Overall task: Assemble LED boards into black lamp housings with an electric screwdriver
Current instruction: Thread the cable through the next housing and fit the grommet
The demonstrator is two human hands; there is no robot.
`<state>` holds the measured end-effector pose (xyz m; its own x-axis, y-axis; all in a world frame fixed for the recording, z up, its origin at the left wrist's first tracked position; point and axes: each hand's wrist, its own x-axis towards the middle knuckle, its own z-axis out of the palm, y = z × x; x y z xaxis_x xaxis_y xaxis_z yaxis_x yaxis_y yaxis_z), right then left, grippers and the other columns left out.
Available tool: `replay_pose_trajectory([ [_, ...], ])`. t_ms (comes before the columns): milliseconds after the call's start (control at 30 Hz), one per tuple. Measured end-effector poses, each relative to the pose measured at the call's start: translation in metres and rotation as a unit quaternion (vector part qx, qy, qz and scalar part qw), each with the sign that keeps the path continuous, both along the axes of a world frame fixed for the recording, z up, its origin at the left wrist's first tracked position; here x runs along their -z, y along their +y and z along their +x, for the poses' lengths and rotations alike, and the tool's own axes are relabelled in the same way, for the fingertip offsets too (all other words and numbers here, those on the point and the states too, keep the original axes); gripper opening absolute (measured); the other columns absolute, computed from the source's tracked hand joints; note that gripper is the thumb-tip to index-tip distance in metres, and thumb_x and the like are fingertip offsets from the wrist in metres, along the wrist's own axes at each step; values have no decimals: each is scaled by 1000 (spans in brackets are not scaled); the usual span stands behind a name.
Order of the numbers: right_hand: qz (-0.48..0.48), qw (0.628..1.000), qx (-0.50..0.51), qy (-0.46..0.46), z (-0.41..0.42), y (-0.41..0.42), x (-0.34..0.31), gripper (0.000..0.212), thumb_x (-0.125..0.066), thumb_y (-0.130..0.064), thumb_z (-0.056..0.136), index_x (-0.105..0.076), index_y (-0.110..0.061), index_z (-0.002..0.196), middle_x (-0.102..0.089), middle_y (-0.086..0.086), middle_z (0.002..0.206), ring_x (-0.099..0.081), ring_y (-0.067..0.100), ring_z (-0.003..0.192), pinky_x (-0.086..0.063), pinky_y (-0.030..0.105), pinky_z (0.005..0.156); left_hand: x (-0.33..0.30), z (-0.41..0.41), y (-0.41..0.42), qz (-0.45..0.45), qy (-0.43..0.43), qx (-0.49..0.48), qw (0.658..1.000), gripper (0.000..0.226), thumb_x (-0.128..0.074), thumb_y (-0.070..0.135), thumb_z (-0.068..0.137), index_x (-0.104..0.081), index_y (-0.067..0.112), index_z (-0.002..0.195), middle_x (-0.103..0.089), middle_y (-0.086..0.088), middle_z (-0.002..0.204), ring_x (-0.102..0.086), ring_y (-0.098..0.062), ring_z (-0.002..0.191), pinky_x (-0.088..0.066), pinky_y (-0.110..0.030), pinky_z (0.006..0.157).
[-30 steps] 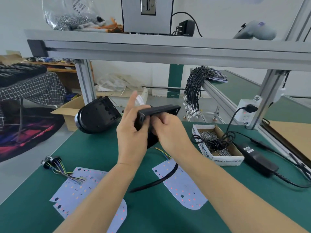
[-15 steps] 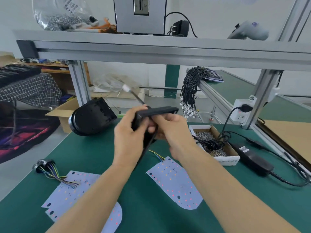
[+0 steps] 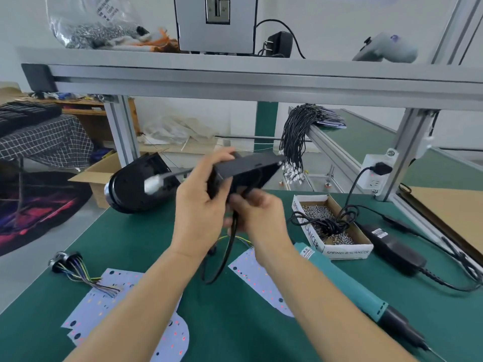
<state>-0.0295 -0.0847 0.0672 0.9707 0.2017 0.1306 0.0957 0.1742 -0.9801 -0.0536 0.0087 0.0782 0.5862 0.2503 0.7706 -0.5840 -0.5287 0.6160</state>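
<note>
Up high, both hands (image 3: 201,205) grip a matte, wedge-shaped black housing (image 3: 248,168).

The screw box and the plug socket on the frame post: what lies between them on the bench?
In the head view, only a black power cable runs from the socket down to the screw box, coiling over it; the green mat is otherwise bare.

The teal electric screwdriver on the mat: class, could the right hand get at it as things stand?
Probably not at once. The right hand is pinching the black cable under the lamp housing, so it must let go first. Otherwise the way looks free: the screwdriver lies uncovered on the mat beside the right forearm.
</note>
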Motion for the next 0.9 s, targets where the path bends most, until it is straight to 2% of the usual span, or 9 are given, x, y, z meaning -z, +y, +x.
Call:
replay_pose_trajectory([
  [100, 21, 999, 28, -19, 11, -8, -13, 31, -58, -9, 94, -54, -9, 63, -54, 0, 50, -35, 9, 32, -27, 16, 36, -7, 6, 5, 61, -52, -57, 995, 34, -52, -11, 85, -58, 7, 113, -58, 18, 102, -53, 2, 89, -37, -6, 84],
  [200, -125, 987, 26, -93, 13, -18, -12, 44, -59, -21, 93, -54, -16, 49, -50, -3, 45, -30, 10, 34, -24, 18, 38, -13, 17, 22, 78, -58, -147, 984, 36, -51, -13, 82, -59, 1, 115, -62, 1, 107, -54, -12, 91, -38, -10, 83],
  [300, -208, 975, 7, -85, 13, -16, -13, 48, -61, -19, 89, -51, -16, 42, -44, 2, 46, -29, 11, 35, -23, 21, 38, 8, 16, 18, 131, 25, -94, 987, 45, -52, -12, 78, -61, 6, 118, -65, 0, 114, -57, -12, 98, -39, -15, 86],
  [367, -118, 992, -13, -30, 15, -11, -20, 42, -62, -12, 90, -53, -17, 49, -46, 3, 50, -31, 7, 32, -24, 17, 34, 22, 13, 9, 39, 82, -49, 995, 39, -54, -7, 86, -63, 16, 116, -68, 12, 106, -59, -2, 94, -41, -9, 85],
  [467, -20, 996, -88, 25, 6, -10, -21, 10, -67, -16, 90, -63, -17, 81, -66, 2, 70, -55, 7, 48, -48, 16, 49, 24, 20, 10, -178, 133, -61, 973, 25, -57, 1, 90, -63, 24, 94, -68, 13, 88, -62, -8, 83, -48, -27, 82],
  [567, -85, 977, -193, 20, -21, -28, 7, 46, -75, -27, 78, -52, -24, 118, -74, -7, 91, -67, 10, 84, -53, 22, 80, 13, 28, 29, -301, 142, -145, 932, 26, -56, 7, 92, -51, 28, 78, -59, 10, 77, -53, -9, 70, -45, -32, 71],
  [633, -118, 961, -251, -19, -44, -37, 26, 32, -65, -31, 81, -59, -25, 112, -74, -1, 100, -66, 9, 93, -51, 23, 88, 9, 31, 41, -323, 125, -179, 921, 26, -56, 9, 93, -48, 28, 77, -56, 10, 75, -50, -7, 65, -43, -28, 65],
  [767, -113, 961, -246, -62, -50, -31, 33, 12, -59, -13, 92, -65, -24, 95, -70, -8, 75, -63, 5, 74, -47, 14, 71, 16, 28, 31, -292, 122, -217, 923, 8, -54, 9, 94, -55, 17, 96, -55, 12, 76, -49, 0, 64, -36, -13, 51],
  [900, -20, 995, -78, -59, -14, -14, 4, 12, -61, -3, 92, -65, -14, 88, -65, -4, 58, -57, 7, 49, -48, 19, 52, 26, 13, 15, -172, 86, -76, 978, 29, -53, -2, 91, -62, 24, 102, -67, 18, 94, -58, 11, 85, -41, -7, 75],
])
